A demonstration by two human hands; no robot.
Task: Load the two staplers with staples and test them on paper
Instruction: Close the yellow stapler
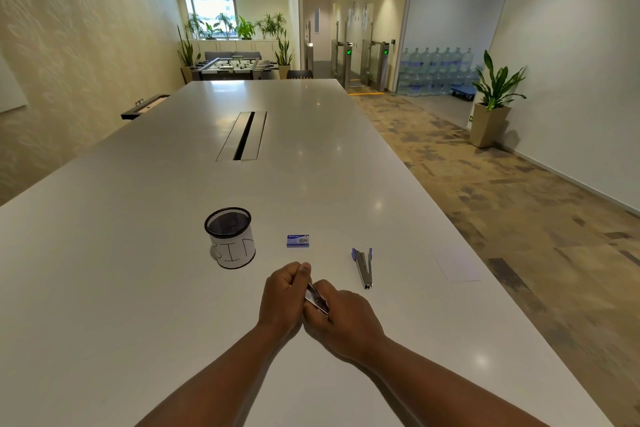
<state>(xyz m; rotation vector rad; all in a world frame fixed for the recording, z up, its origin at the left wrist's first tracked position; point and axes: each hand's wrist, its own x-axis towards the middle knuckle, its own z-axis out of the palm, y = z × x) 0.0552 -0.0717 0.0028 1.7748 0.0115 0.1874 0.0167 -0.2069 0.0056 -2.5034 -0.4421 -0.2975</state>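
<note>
We are holding one metal stapler [317,298] low over the white table, tilted, mostly hidden between our fingers. The second stapler [363,267], silver with blue ends, is lying hinged open in a narrow V to its right. A small blue staple box [298,241] is lying flat beyond, and a white paper sheet [457,265] is lying far right.

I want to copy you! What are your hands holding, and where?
Both hands hold one stapler: left hand at its far end, right hand around its near end.
</note>
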